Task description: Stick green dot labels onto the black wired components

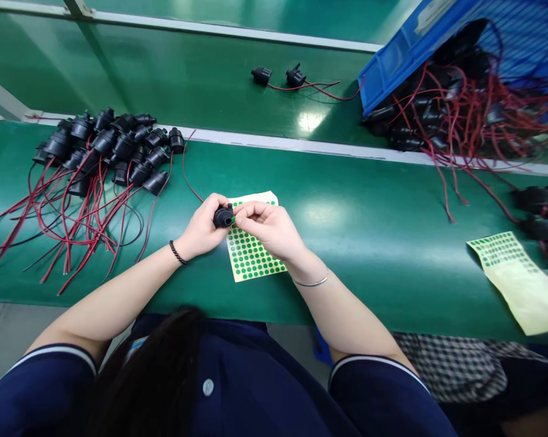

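My left hand (204,227) is closed around a small black pump-like part (223,217), its nozzle facing me, with a red wire trailing off behind. Thumb and forefinger of my right hand (274,229) pinch a green round sticker (233,220) against the side of that part. Under both hands lies a pale sheet of green dot stickers (254,258), partly covered by my right hand.
To the left sits a heap of similar black parts (123,145) with red and black wires. A blue crate (369,91) holding many more stands at the back right. Two parts (295,76) lie beyond the ledge. Another sticker sheet (519,285) rests at right.
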A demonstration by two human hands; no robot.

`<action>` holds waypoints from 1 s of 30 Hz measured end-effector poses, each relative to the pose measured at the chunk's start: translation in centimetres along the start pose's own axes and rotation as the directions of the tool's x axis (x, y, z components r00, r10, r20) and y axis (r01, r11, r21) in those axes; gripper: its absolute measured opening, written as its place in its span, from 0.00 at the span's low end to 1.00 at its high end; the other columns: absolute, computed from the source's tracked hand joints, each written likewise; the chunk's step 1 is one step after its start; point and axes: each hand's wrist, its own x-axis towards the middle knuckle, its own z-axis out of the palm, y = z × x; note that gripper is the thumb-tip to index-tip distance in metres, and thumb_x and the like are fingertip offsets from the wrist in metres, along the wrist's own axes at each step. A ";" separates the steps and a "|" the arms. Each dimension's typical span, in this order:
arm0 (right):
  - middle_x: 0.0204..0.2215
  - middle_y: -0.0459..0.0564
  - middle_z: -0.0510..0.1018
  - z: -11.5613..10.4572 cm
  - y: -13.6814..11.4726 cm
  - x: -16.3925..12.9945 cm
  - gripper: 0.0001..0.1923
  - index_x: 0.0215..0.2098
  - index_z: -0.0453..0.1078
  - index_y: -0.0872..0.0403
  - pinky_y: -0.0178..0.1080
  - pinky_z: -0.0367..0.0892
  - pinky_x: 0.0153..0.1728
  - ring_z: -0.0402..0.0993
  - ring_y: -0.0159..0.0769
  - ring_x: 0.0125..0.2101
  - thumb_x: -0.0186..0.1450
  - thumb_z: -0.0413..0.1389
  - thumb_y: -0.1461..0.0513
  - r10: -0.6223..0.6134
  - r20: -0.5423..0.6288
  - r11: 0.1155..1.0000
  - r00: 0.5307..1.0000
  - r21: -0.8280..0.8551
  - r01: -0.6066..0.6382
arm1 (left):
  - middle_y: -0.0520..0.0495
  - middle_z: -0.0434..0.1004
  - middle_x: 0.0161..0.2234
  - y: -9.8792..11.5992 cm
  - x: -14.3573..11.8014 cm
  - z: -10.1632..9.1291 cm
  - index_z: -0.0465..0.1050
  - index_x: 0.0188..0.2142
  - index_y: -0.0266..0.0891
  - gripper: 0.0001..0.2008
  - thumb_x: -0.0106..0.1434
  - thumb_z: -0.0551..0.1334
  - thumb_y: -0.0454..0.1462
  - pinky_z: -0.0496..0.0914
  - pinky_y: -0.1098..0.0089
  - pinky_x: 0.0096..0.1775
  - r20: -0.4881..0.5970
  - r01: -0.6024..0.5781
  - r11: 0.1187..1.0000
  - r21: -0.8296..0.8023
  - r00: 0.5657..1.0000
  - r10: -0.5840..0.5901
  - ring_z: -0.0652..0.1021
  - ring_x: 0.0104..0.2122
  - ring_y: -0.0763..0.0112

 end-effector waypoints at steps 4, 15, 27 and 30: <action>0.36 0.51 0.81 0.0 -0.1 0.0 0.10 0.26 0.73 0.54 0.41 0.74 0.42 0.77 0.34 0.35 0.53 0.66 0.57 -0.015 0.006 1.000 1.000 0.000 0.015 | 0.50 0.69 0.37 0.0 0.0 0.0 0.59 0.38 0.43 0.13 0.54 0.58 0.31 0.68 0.67 0.41 0.003 -0.061 0.998 0.010 0.998 0.061 0.72 0.37 0.68; 0.36 0.51 0.82 0.2 0.0 -0.2 0.07 0.25 0.73 0.54 0.43 0.76 0.40 0.78 0.37 0.35 0.52 0.64 0.60 -0.047 -0.024 0.999 0.999 -0.013 0.046 | 0.49 0.69 0.37 -0.1 0.0 0.0 0.59 0.38 0.43 0.14 0.54 0.58 0.29 0.68 0.65 0.42 -0.002 -0.108 0.992 0.059 0.994 0.109 0.72 0.38 0.67; 0.28 0.46 0.80 0.8 0.2 -0.3 0.11 0.30 0.72 0.54 0.39 0.77 0.34 0.78 0.33 0.29 0.50 0.67 0.60 -0.037 -0.043 0.994 0.998 0.101 0.041 | 0.48 0.69 0.38 -0.6 0.0 0.0 0.59 0.40 0.43 0.13 0.57 0.58 0.29 0.69 0.65 0.40 -0.052 -0.288 0.940 0.182 0.952 0.301 0.72 0.38 0.67; 0.28 0.46 0.80 0.8 0.2 -0.4 0.12 0.31 0.72 0.54 0.41 0.78 0.36 0.78 0.33 0.30 0.50 0.67 0.60 -0.036 -0.035 0.994 0.999 0.098 0.039 | 0.49 0.68 0.38 -0.6 0.0 0.1 0.59 0.40 0.43 0.12 0.58 0.58 0.29 0.68 0.66 0.39 -0.059 -0.281 0.947 0.153 0.955 0.292 0.72 0.37 0.68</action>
